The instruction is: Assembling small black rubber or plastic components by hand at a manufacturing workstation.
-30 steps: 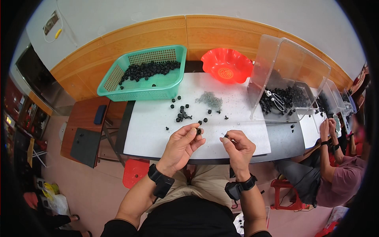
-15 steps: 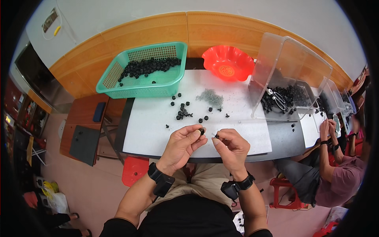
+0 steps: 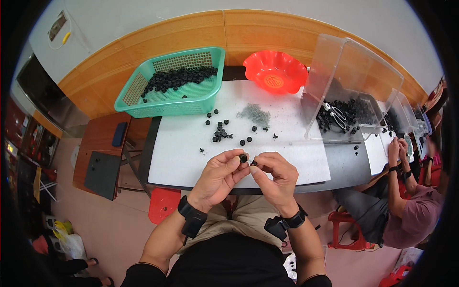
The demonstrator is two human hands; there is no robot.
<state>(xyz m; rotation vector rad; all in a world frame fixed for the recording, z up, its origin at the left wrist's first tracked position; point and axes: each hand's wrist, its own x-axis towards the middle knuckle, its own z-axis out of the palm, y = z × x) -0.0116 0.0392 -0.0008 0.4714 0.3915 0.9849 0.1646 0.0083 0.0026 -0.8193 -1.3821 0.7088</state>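
Observation:
Over the near edge of the white foam sheet [image 3: 181, 162], my left hand [image 3: 215, 177] pinches a small round black cap [image 3: 243, 158] between thumb and fingers. Close beside it, my right hand [image 3: 277, 177] grips a small black plug-like piece [image 3: 254, 163] with a thin pale metal bit pointing at the cap. Whether the two pieces touch is too small to tell. Beyond my hands lie several loose black caps [image 3: 221, 132] and a few tiny black pieces [image 3: 275, 136]. Behind them is a heap of fine grey metal bits [image 3: 254, 114], perhaps springs.
A green basket [image 3: 167, 111] of black parts stands back left, beside a red scalloped bowl [image 3: 277, 74]. At right, a clear plastic bin [image 3: 318, 91] on its side holds black parts and white-handled scissors [image 3: 336, 116]. Another person [image 3: 413, 210] works farther right; a red stool [image 3: 162, 205] stands below.
My right hand has moved left, bringing its small black piece up to the cap in my left hand. The left hand has barely moved, and the view has shifted slightly.

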